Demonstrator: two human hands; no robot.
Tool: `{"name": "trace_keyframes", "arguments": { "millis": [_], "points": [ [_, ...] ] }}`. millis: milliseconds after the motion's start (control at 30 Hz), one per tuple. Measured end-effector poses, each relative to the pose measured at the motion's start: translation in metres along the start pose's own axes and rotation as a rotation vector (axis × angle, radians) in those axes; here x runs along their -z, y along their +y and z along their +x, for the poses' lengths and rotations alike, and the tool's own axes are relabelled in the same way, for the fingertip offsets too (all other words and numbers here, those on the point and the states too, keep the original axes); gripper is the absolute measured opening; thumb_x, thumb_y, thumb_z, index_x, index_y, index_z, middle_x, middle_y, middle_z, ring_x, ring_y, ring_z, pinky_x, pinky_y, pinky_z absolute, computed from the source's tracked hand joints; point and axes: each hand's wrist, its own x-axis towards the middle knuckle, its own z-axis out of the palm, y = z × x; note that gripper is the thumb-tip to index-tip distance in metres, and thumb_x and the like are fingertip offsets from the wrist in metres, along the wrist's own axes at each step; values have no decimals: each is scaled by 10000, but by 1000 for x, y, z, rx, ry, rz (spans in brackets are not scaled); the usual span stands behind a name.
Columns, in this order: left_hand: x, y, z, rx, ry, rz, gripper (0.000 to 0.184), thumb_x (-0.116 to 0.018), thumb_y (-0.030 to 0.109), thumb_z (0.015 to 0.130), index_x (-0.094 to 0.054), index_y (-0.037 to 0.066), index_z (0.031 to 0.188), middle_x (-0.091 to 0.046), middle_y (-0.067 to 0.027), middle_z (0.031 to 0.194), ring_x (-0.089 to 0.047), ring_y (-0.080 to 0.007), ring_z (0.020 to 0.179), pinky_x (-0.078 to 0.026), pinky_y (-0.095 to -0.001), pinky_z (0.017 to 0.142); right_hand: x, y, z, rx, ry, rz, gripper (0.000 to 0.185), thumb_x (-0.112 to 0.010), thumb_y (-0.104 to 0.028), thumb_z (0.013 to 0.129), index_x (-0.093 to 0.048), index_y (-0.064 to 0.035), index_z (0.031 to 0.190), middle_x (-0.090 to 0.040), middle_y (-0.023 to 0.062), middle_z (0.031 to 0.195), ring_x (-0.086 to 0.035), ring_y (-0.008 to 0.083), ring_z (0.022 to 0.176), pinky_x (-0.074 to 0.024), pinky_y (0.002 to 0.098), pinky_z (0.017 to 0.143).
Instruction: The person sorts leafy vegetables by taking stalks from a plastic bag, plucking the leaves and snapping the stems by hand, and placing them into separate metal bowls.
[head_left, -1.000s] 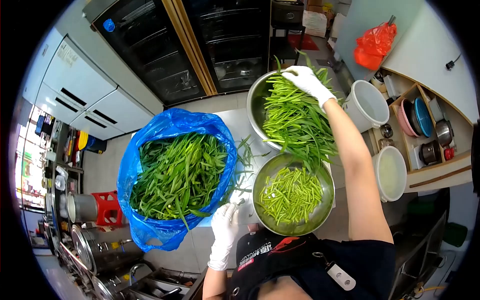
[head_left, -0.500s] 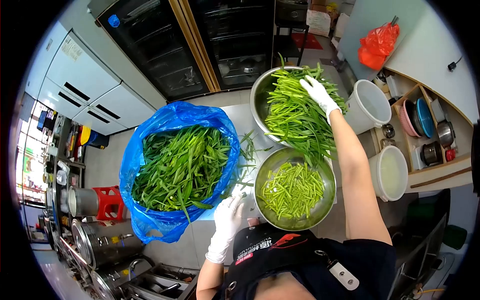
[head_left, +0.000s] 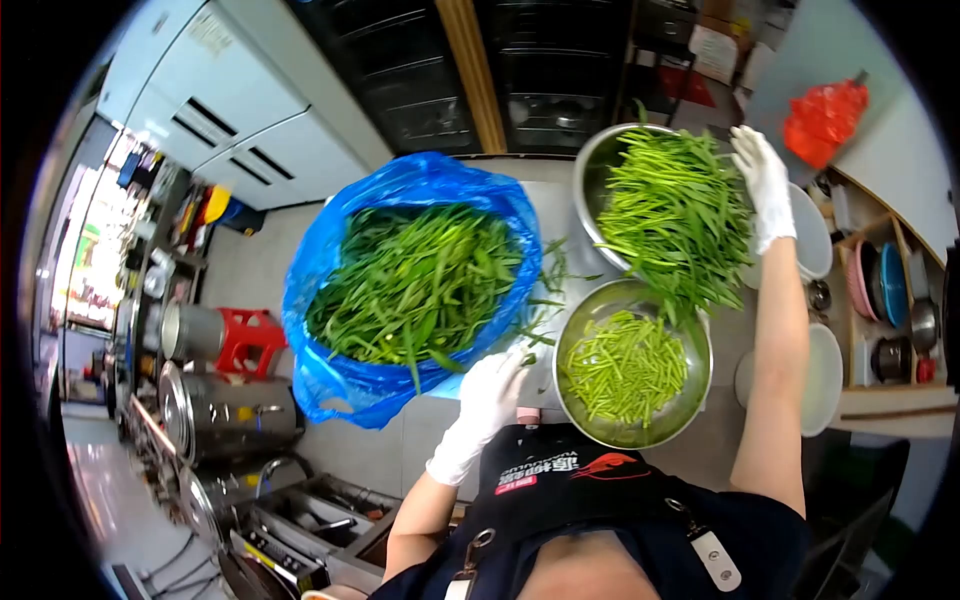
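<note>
In a white glove, my right hand (head_left: 765, 190) is just right of a heap of long leafy green stalks (head_left: 670, 200), near its leaf ends. Its fingers are stretched out and hold nothing. The heap lies in a large steel bowl (head_left: 590, 185) and hangs over its right and near sides. My left hand (head_left: 490, 392), also gloved, is closed at the near table edge; what it holds, if anything, I cannot make out. Between my hands, a second steel bowl (head_left: 700, 375) holds short cut green stems (head_left: 628, 368). An open blue plastic bag (head_left: 312, 270) on the left is full of leafy greens (head_left: 420, 285).
Loose leaves lie on the metal table (head_left: 575, 275) between the bag and bowls. White buckets (head_left: 820, 380) stand on the right, beside a shelf (head_left: 860, 345) of pans. A red stool (head_left: 248, 342) and large steel pots (head_left: 235, 410) are on the left.
My right hand has moved from the top of the leafy stalks to beyond their right side. My left hand stays near the table edge. The whole view has shifted right and up.
</note>
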Motion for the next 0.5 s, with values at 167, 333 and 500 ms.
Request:
{"name": "trace_keyframes", "arguments": {
  "millis": [167,333,500],
  "points": [
    [32,-3,18,77,168,101,292,-746,26,750,-682,62,1033,-641,-86,787,-614,-254,704,-493,-338,633,-57,-15,-63,288,57,-218,318,-535,-254,994,-644,-9,1165,-697,94,1050,-653,165,951,-504,295,892],
    [73,-50,79,156,183,606,284,-735,218,779,-638,72,1002,-588,-106,941,-577,-293,886,-438,-415,753,-152,10,-170,202,-329,-432,298,-532,-248,970,-694,-22,1078,-714,42,902,-644,117,824,-514,291,811],
    [93,-105,109,387,-277,833,588,-808,477,676,-655,24,1019,-645,-149,944,-638,-311,896,-521,-397,757,-196,81,-234,-114,-833,-381,312,-535,-277,964,-705,-19,1011,-714,75,890,-661,153,826,-524,298,770]
  ]
}}
